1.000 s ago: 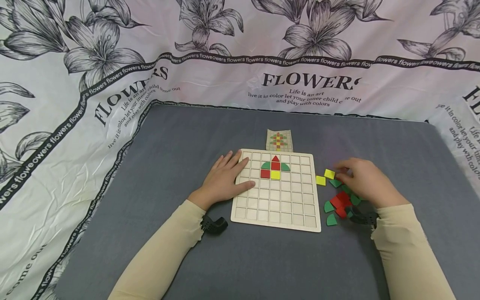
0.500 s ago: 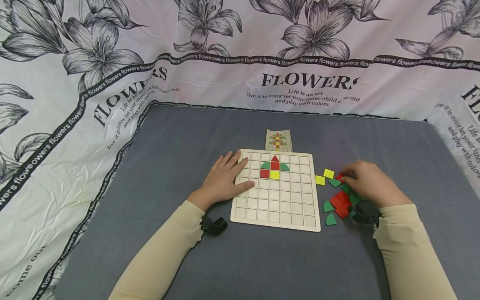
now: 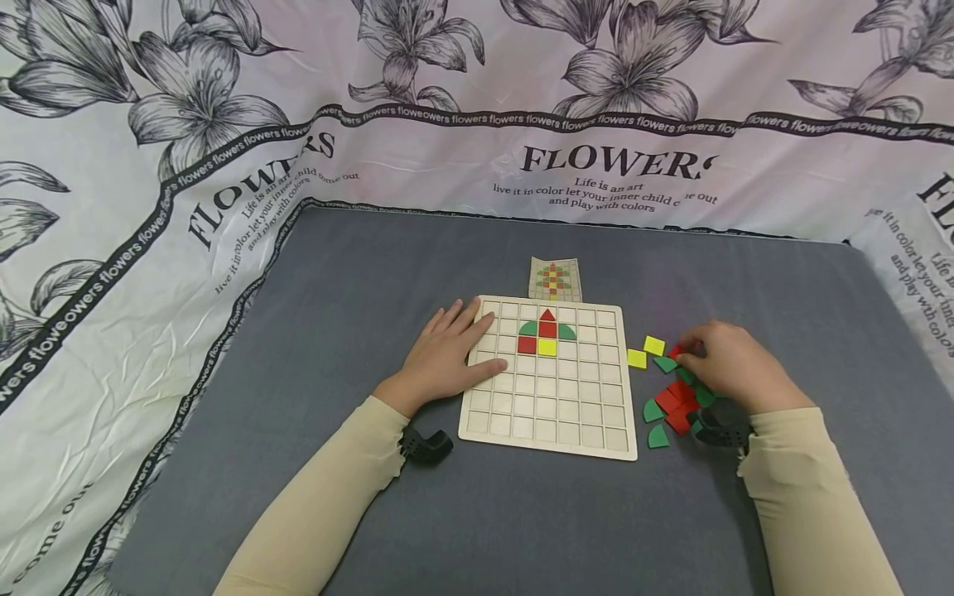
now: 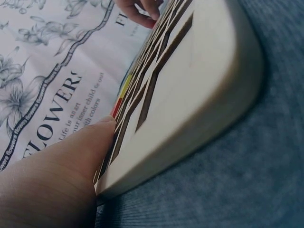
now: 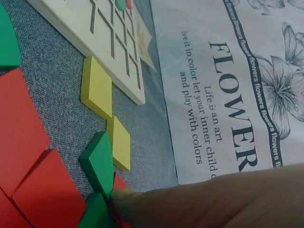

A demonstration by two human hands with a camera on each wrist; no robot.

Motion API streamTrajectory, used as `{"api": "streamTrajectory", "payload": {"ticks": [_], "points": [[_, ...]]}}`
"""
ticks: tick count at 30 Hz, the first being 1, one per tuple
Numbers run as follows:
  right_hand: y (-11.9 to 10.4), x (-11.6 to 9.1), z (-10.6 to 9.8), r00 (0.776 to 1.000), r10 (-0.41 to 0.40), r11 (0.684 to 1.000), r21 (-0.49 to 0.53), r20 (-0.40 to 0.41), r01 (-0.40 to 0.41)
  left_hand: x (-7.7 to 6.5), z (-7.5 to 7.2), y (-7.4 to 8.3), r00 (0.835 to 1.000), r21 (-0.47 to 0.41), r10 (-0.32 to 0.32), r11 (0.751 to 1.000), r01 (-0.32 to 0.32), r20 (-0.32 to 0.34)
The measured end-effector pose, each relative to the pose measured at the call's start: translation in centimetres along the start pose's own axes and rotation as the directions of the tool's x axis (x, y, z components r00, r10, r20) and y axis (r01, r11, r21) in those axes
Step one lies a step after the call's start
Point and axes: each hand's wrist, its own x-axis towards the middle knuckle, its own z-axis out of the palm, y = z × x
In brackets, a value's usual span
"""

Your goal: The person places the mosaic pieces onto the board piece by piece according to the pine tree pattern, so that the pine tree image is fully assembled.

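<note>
At the left edge of the grid board point(image 3: 546, 408), the left hand point(image 3: 441, 362) lies with fingers spread — probably to keep it steady. Beyond the right edge, the right hand point(image 3: 734, 364) has its grip pinched on a red piece point(image 3: 675, 352); loose pieces point(image 3: 678, 406) seem kept there for easy reach.

1. Gray tabletop point(image 3: 857, 331) lies open outside the right hand point(image 3: 734, 364).
2. Yellow square tiles point(image 3: 654, 346) block its low path to the gridded board point(image 3: 546, 386).
3. The left hand point(image 3: 440, 360) bars the board's left edge; clearance beneath the right palm appears uncertain.
</note>
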Motion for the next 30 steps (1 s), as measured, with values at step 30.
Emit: {"api": "streamTrajectory", "payload": {"ticks": [30], "points": [[-0.74, -0.11, -0.39, 0.998, -0.064, 0.995, 0.077, -0.01, 0.064, -0.05, 0.11, -0.04, 1.0, 0.003, 0.01, 1.0, -0.01, -0.011]]}}
